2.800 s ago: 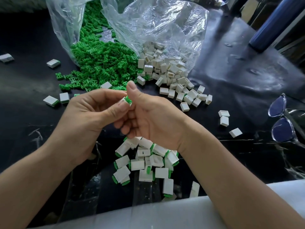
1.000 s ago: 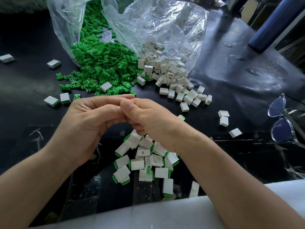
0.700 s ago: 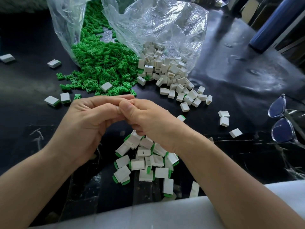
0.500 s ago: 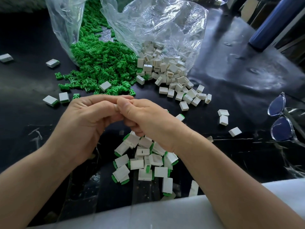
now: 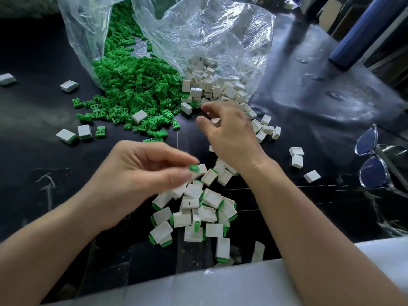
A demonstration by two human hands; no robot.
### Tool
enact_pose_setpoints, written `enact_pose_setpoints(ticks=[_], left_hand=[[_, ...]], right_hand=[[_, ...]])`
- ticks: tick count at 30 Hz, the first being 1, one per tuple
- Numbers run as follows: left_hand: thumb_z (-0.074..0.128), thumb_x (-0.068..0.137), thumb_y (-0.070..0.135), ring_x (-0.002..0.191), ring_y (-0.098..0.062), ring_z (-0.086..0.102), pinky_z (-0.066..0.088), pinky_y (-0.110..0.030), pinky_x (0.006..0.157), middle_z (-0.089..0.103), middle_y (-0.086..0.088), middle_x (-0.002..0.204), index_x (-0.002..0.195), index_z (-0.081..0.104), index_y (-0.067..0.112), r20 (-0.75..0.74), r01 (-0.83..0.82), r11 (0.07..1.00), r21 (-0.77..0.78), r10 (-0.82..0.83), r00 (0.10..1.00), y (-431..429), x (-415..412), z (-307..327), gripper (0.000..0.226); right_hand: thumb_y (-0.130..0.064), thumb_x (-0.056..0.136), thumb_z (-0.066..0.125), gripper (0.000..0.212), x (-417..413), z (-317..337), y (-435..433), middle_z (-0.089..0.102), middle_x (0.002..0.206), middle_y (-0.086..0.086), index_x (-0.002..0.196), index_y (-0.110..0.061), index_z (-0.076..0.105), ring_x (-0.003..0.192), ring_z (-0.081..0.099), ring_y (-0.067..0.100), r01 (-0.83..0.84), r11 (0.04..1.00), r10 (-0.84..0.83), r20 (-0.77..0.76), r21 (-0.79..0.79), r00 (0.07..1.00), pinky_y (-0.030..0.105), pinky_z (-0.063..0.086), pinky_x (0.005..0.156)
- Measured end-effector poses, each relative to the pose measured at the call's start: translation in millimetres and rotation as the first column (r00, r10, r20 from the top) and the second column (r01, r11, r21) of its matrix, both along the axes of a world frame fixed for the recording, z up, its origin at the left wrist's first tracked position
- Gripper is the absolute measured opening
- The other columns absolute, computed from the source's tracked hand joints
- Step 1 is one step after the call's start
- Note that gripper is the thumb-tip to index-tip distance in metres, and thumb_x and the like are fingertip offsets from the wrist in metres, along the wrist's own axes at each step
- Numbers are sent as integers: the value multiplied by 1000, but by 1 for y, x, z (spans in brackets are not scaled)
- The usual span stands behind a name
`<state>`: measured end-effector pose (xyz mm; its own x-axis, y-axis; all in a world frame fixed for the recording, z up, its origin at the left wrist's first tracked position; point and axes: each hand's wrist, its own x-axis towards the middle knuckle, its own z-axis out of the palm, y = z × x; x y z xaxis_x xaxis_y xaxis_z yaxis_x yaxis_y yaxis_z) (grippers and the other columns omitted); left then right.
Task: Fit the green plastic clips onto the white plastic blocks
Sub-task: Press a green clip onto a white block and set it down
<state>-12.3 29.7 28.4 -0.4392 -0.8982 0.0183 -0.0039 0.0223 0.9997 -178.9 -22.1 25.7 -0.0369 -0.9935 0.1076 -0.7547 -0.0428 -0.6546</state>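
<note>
Green clip point(image 5: 193, 167) pinched at left hand point(image 5: 141, 173) fingertips; right hand point(image 5: 229, 131) fingers spread over white blocks point(image 5: 216, 85)

Assembly workbench: bulk bags point(image 5: 209, 38) of parts

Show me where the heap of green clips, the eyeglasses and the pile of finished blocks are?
heap of green clips point(image 5: 132, 89): head view, middle of the heap.
eyeglasses point(image 5: 372, 168): head view, nearer lens.
pile of finished blocks point(image 5: 194, 210): head view, middle block.
</note>
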Motion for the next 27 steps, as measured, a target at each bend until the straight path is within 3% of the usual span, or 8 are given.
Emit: enact_pose_setpoints(ticks=[3, 7, 10, 13, 15, 21, 25, 27], left_hand=[[84, 53, 26, 59, -10, 56, 44, -16, 53, 71, -1, 76, 83, 77, 28, 71, 141, 990, -12, -140, 988, 3, 0, 1, 31], [87, 51, 24, 51, -6, 56, 42, -11, 48, 71, -10, 70, 77, 78, 27, 19, 25, 999, 27, -26, 999, 0, 1, 2, 28], [75, 55, 40, 50, -9, 54, 36, -12, 44, 68, -19, 70, 75, 77, 29, 21, -17, 1000, 26, 17, 1000, -1, 2, 2, 23], [80, 56, 43, 52, -9, 56, 37, -14, 43, 68, -20, 71, 77, 77, 30, 40, -3, 1000, 14, 3, 999, -1, 2, 0, 25], [73, 56, 43, 53, -7, 57, 39, -14, 43, 70, -15, 71, 78, 77, 28, 23, 3, 1000, 21, -3, 1000, -1, 3, -1, 26], [77, 61, 30, 54, -6, 59, 41, -13, 44, 72, -3, 71, 76, 77, 29, 32, -12, 999, 39, 11, 999, -3, 2, -2, 15], [82, 54, 29, 53, -7, 59, 41, -13, 43, 72, -3, 68, 74, 77, 27, 39, -47, 998, 48, 45, 998, -4, 0, -1, 21], [69, 55, 36, 53, -7, 59, 40, -13, 42, 71, -3, 67, 74, 77, 26, 19, -61, 996, 57, 60, 998, -3, -1, 0, 23]], right_hand=[[-26, 93, 52, 40, -2, -5, -8, 46, 132, 2, 131, -15, 50, 118, 46, 18, 24, 999, -26, -63, -34, 998, 24, 29, 101], [-15, 94, 48, 43, -3, -13, -14, 31, 147, -1, 137, -16, 43, 133, 27, 20, 2, 999, -11, -196, -47, 981, 26, 18, 106], [-6, 93, 41, 48, -3, -17, -18, 26, 152, -1, 140, -18, 38, 137, 22, 20, -12, 1000, 6, -277, -19, 961, 28, 15, 108], [-4, 92, 41, 51, -4, -19, -21, 36, 146, 1, 141, -19, 38, 132, 29, 22, 0, 1000, -7, -315, -23, 949, 31, 21, 108], [-4, 91, 43, 48, -6, -20, -21, 44, 137, 5, 137, -18, 42, 126, 35, 24, 21, 999, -30, -325, -31, 945, 31, 26, 104], [-10, 90, 51, 22, -8, -19, -20, 52, 116, 7, 108, -16, 62, 113, 40, 24, 29, 1000, -29, -343, -4, 939, 30, 33, 91], [-8, 88, 51, 30, -7, -18, -18, 53, 118, 6, 115, -19, 60, 113, 42, 23, 23, 999, -30, -328, -26, 944, 32, 33, 95], [-8, 87, 53, 38, -5, -16, -16, 55, 122, 3, 122, -22, 58, 116, 43, 23, -16, 999, 0, -306, -48, 952, 32, 32, 97]])
